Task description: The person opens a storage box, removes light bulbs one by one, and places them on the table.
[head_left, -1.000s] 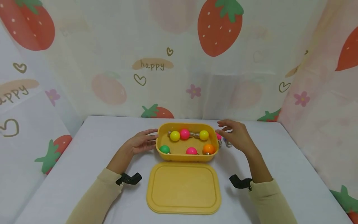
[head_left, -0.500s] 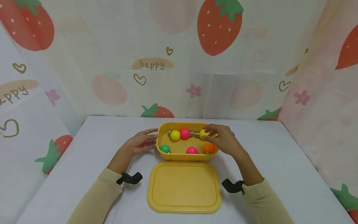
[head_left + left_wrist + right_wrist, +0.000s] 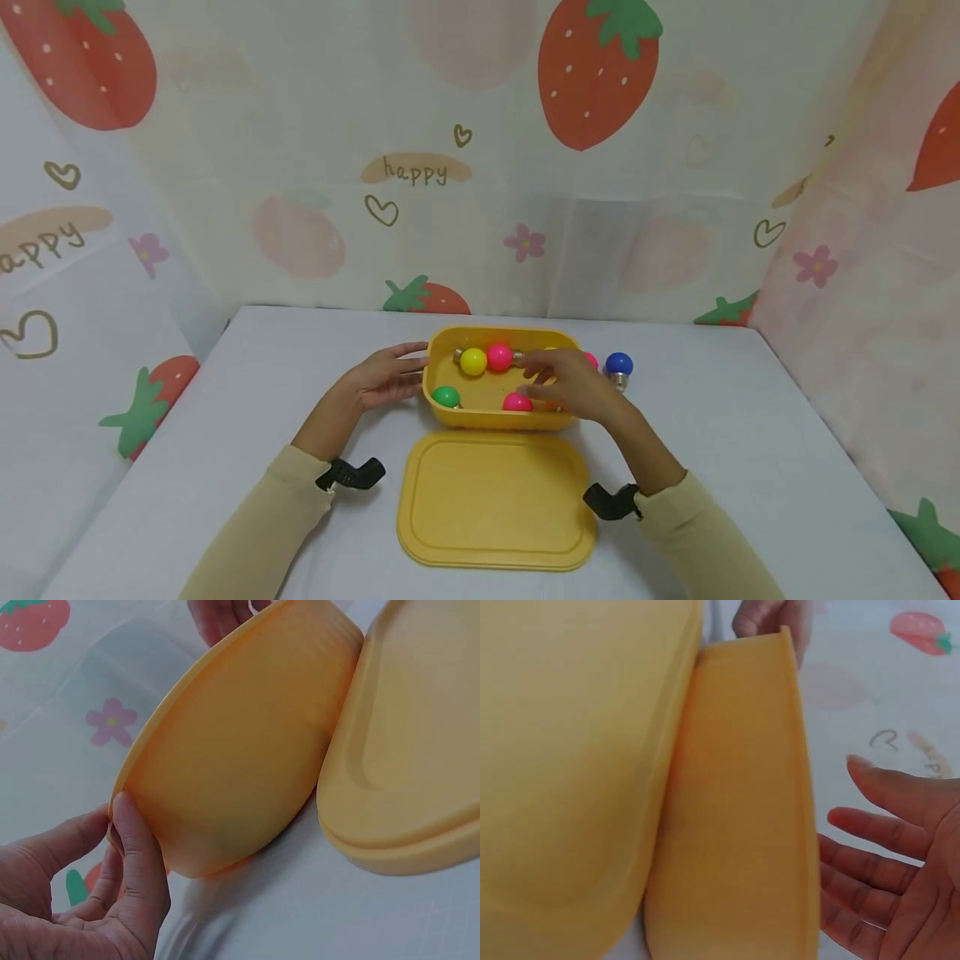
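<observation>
A yellow plastic box point(image 3: 502, 421) stands open-topped on the table with several coloured light bulbs in it. Among them are a yellow bulb point(image 3: 473, 362), a pink bulb point(image 3: 499, 357), a green bulb point(image 3: 446, 397) and another pink bulb point(image 3: 517, 402) near the front wall. My left hand point(image 3: 382, 381) touches the box's left end, its extended fingers at the rim. Over the right part of the box is my right hand point(image 3: 573, 385), fingers spread and nothing seen between them in the right wrist view. It hides most of the bulbs on that side.
The box's yellow lid point(image 3: 495, 500) lies flat just in front of the box. Right of the box, on the white table point(image 3: 720, 433), lie a blue bulb point(image 3: 619, 364) and a partly hidden pink bulb point(image 3: 592, 359). A strawberry-print curtain point(image 3: 465, 242) stands behind.
My right hand has moved left from beside the box's right end to over its inside, uncovering the blue bulb on the table. My left hand has stayed at the box.
</observation>
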Available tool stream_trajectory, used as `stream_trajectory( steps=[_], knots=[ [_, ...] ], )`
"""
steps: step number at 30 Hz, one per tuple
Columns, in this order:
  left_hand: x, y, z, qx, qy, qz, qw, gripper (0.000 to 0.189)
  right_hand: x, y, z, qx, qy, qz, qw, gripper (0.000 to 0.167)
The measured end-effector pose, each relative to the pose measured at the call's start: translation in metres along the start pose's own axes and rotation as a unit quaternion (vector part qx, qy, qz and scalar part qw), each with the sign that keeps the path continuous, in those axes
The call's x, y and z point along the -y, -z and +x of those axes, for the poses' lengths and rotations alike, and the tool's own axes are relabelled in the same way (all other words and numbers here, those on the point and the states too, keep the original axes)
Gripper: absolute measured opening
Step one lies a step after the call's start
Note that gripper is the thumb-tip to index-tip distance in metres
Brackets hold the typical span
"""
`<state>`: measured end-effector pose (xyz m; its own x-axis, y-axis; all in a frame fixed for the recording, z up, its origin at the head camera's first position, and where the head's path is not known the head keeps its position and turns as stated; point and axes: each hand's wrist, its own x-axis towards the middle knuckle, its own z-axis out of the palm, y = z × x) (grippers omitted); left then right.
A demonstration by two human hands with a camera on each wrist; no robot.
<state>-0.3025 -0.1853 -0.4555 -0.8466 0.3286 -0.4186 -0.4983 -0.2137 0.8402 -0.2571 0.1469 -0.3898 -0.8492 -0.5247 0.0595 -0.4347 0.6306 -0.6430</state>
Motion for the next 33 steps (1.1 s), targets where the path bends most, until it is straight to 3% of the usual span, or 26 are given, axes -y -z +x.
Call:
stream_trajectory(
  steps=[7, 17, 24, 33],
  knots=[
    [-0.001, -0.002, -0.001, -0.005, 0.006, 0.0, 1.0, 0.057, 0.002, -0.006, 0.007, 0.044, 0.004, -0.023, 0.9988, 0.044],
    [0.0, -0.001, 0.002, -0.014, 0.0, -0.002, 0.9999, 0.055, -0.005, -0.007, 0.014, 0.097, 0.033, -0.019, 0.9946, 0.028],
    [0.0, -0.001, 0.001, -0.019, -0.001, 0.0, 0.9998, 0.053, -0.009, -0.011, 0.018, 0.1, 0.027, -0.029, 0.9942, 0.027],
    [-0.001, -0.002, -0.003, -0.003, -0.005, -0.003, 1.0, 0.057, -0.013, -0.015, 0.021, 0.11, 0.01, -0.028, 0.9934, 0.027]
  ],
)
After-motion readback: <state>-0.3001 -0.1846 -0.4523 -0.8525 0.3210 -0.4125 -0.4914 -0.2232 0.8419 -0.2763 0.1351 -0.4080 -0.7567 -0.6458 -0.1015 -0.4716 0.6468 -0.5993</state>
